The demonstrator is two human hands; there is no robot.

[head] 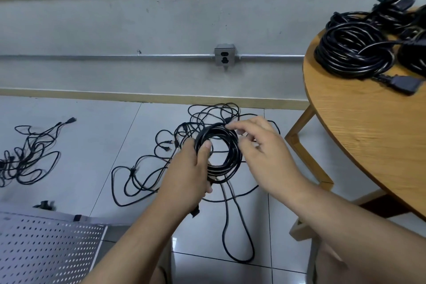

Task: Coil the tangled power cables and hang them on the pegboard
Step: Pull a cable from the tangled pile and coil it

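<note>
Cable coil (227, 169) part-wound, held mid-frame over floor tangle (132, 172).
L hand (193, 166) grips it at 9 o'clock, thumb curled over loops. R hand (260, 152) fingers loosely spread at 1–3 o'clock; pinching or not, can't tell. Prob. light, springy, slick, so clamp across all loops. Tail's route thru tangle unclear.

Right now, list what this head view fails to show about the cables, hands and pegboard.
Head view only:
- Black coiled cable: lower left arc is hidden behind the left hand, whose grip covers it.
- Right hand: fingertips by the coil's top; contact cannot be told.
- Grey perforated metal pegboard: cut off by the left and bottom edges.
- Black cable coils on the round wooden table: cut off by the right edge; count unclear.
</note>
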